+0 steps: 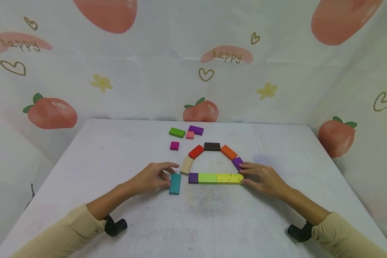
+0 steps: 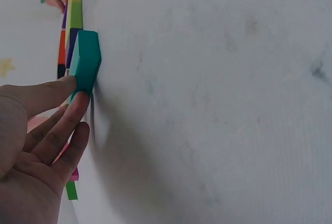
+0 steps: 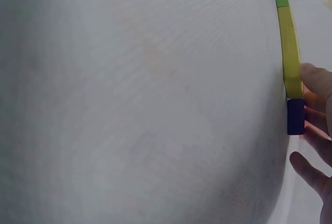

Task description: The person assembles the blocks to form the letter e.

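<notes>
My left hand (image 1: 153,177) pinches the teal block (image 1: 175,184) at the left end of a row of blocks. In the left wrist view thumb and fingers meet at the near end of the teal block (image 2: 87,55). My right hand (image 1: 264,179) touches the row's right end with fairly straight fingers. Its fingertips lie on the purple block (image 1: 237,163), and the thumb is at the yellow block (image 1: 227,178). In the right wrist view a dark block (image 3: 295,116) adjoins the yellow one; the hand mostly hides it from above.
A small purple block (image 1: 193,178) and a light green block (image 1: 207,178) continue the row. Beige (image 1: 186,166), red (image 1: 196,152), black (image 1: 212,146) and orange (image 1: 229,152) blocks arch behind it. Green (image 1: 177,132), purple (image 1: 196,130), pink (image 1: 190,135) and magenta (image 1: 174,146) blocks lie farther back.
</notes>
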Demonstrator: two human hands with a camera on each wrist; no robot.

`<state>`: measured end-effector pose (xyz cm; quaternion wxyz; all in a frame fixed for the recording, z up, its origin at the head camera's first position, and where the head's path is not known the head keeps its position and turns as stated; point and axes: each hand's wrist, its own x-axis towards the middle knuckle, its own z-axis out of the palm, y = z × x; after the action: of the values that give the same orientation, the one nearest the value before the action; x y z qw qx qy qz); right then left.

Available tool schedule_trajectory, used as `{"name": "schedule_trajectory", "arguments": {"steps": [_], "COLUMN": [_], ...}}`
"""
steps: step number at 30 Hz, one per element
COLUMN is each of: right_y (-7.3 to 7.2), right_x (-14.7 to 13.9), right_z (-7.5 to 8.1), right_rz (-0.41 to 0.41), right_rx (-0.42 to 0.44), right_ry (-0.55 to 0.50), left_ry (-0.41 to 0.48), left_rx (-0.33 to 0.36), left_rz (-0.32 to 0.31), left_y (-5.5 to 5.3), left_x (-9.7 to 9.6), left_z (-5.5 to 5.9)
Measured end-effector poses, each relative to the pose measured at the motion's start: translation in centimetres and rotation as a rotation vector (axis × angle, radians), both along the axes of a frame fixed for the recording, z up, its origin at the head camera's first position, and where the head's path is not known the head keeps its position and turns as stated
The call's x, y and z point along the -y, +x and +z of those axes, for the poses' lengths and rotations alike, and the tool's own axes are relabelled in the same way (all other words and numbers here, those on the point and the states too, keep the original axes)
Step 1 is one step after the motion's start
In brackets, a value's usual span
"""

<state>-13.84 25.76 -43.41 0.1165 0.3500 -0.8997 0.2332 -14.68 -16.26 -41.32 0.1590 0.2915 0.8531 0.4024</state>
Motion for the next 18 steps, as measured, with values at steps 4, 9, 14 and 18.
{"name": "schedule_trajectory", "arguments": {"steps": [4, 9, 14, 18], "right_y": [0.0, 0.0, 0.0, 0.0], "right_x": [0.0, -0.1, 0.0, 0.1], "right_z": [-0.1, -0.1, 0.0, 0.1], "right_rz": [-0.005, -0.007, -0.012, -0.011], "right_rx": [0.008, 0.013, 0.019, 0.022], "right_ry": [0.002, -0.001, -0.003, -0.004], "left_ry": [0.001, -0.012, -0.032, -0.035], "left_rx": [-0.019, -0.04, -0.084, -0.124], "left_rz": [-0.005, 0.002, 0.013, 0.007], "left_y": [0.3, 0.4, 0.5, 0.6], "left_x": [-0.2, -0.6, -1.1, -1.5], "left_z": [0.0, -0.1, -0.1, -0.2]}}
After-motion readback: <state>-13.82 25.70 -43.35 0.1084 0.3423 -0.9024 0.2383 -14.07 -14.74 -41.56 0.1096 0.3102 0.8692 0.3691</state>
